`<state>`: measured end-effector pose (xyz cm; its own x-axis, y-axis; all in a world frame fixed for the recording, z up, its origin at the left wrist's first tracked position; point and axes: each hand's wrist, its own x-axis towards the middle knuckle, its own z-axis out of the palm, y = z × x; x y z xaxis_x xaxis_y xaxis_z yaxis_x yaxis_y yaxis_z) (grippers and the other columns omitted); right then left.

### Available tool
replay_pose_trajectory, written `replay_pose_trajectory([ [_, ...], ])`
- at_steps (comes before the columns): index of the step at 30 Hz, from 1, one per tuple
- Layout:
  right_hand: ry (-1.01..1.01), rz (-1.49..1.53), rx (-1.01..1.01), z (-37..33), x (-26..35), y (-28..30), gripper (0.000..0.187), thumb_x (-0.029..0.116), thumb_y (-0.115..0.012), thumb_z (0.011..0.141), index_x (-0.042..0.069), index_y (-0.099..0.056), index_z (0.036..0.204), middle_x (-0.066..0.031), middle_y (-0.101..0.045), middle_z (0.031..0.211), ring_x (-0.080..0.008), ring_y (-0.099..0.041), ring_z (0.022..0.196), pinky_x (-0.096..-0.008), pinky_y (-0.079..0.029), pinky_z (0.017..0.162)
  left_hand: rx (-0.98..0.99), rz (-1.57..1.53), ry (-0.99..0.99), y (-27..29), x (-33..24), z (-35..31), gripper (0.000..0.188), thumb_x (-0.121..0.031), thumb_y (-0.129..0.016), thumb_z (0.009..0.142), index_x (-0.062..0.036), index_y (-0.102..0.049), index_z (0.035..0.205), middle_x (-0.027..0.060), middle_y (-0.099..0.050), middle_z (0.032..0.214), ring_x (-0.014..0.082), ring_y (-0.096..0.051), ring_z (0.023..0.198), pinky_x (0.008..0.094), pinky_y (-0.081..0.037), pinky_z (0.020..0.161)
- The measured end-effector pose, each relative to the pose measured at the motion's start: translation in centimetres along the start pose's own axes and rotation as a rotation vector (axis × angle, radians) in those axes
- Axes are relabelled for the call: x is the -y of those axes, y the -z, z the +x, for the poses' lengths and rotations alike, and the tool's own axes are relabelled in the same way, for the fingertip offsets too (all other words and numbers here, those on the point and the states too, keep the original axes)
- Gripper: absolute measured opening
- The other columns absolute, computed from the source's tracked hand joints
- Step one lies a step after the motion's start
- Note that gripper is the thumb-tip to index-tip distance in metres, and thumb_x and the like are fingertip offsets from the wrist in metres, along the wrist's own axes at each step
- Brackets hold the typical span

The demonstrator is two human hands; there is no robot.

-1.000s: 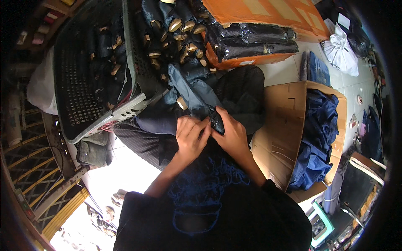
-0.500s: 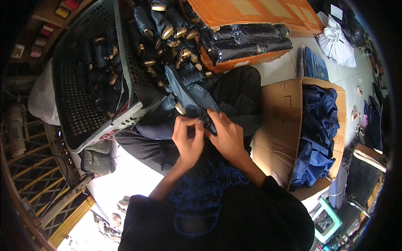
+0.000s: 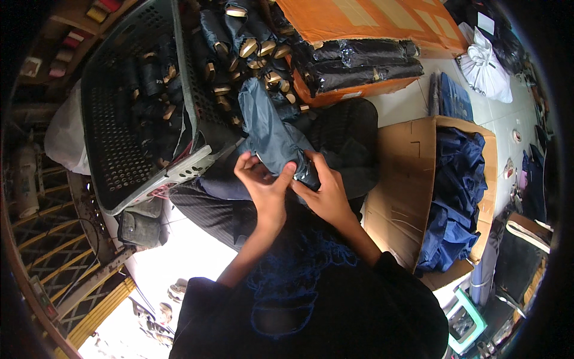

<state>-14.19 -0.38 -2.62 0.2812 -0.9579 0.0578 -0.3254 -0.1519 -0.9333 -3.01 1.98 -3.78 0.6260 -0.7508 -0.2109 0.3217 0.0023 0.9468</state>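
Note:
A folded umbrella [image 3: 266, 122] in blue-grey cloth lies over my lap, its loose fabric pointing away from me. My left hand [image 3: 263, 185] is at its near left side, fingers curled and thumb pressed to the cloth. On the near right side, my right hand [image 3: 324, 186] holds the same end between thumb and fingers. The umbrella's near tip is partly hidden by my hands. Beyond it lies a pile of similar dark folded umbrellas [image 3: 248, 48] with light wood-coloured ends.
At my left, a tilted dark plastic basket [image 3: 190, 78] holds more umbrellas. A cardboard box [image 3: 397, 188] of blue cloth [image 3: 451, 191] stands at my right. An orange-taped carton [image 3: 371, 24] with black wrapped packs [image 3: 365, 72] is ahead. A green stool [image 3: 475, 323] stands lower right.
The umbrella's cloth has been lifted and straightened, and covers more of the space between my hands. My left hand has opened from a tight pinch and shifted slightly. The view has moved a little.

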Motion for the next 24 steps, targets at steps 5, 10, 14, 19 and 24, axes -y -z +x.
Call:
replay_pose_trajectory([
  [5,-0.088,0.185,0.115,0.4,0.7,0.7,0.06,0.023,-0.073,0.081,-0.003,-0.046,0.127,-0.0251,-0.061,0.111,-0.0343,-0.062,0.107,-0.0386,-0.048,0.087,0.48,-0.232,0.387,1.2,-1.3,1.2,0.05,-0.017,-0.066,0.089,0.003,-0.044,0.129,0.011,-0.057,0.12,0.0191,-0.055,0.11,0.0325,-0.04,0.098],
  [10,-0.214,0.357,0.111,0.2,0.1,0.3,0.063,0.022,-0.071,0.083,-0.004,-0.041,0.132,-0.0209,-0.059,0.117,-0.0253,-0.057,0.112,-0.0345,-0.042,0.094,0.295,-0.233,0.342,0.9,-0.9,0.5,0.044,-0.028,-0.055,0.096,0.0021,-0.047,0.127,0.0101,-0.056,0.122,0.0194,-0.052,0.113,0.0325,-0.038,0.099],
  [14,-0.225,0.319,0.128,0.0,-0.2,0.1,0.062,0.021,-0.07,0.084,-0.003,-0.041,0.133,-0.0176,-0.057,0.119,-0.0226,-0.055,0.112,-0.0325,-0.041,0.096,0.236,-0.188,0.352,0.7,-1.5,0.4,0.04,-0.031,-0.052,0.098,0.0007,-0.051,0.121,0.009,-0.059,0.115,0.0177,-0.055,0.105,0.032,-0.042,0.093],
  [19,-0.235,0.349,0.073,-0.3,0.2,-0.3,0.06,0.021,-0.07,0.084,-0.002,-0.042,0.131,-0.0174,-0.056,0.119,-0.0232,-0.054,0.111,-0.033,-0.041,0.095,0.286,-0.112,0.328,1.0,-1.0,0.0,0.039,-0.031,-0.054,0.097,0.0011,-0.053,0.119,0.0075,-0.061,0.109,0.0147,-0.057,0.099,0.0291,-0.043,0.089],
  [24,-0.241,0.386,0.017,-0.5,-0.9,-0.7,0.055,0.018,-0.069,0.085,-0.001,-0.043,0.13,-0.0139,-0.057,0.115,-0.0195,-0.053,0.107,-0.0321,-0.041,0.094,0.366,-0.047,0.287,1.0,-0.8,-0.9,0.039,-0.024,-0.049,0.1,0.0034,-0.049,0.127,0.0085,-0.058,0.117,0.0135,-0.051,0.109,0.0273,-0.036,0.098],
])
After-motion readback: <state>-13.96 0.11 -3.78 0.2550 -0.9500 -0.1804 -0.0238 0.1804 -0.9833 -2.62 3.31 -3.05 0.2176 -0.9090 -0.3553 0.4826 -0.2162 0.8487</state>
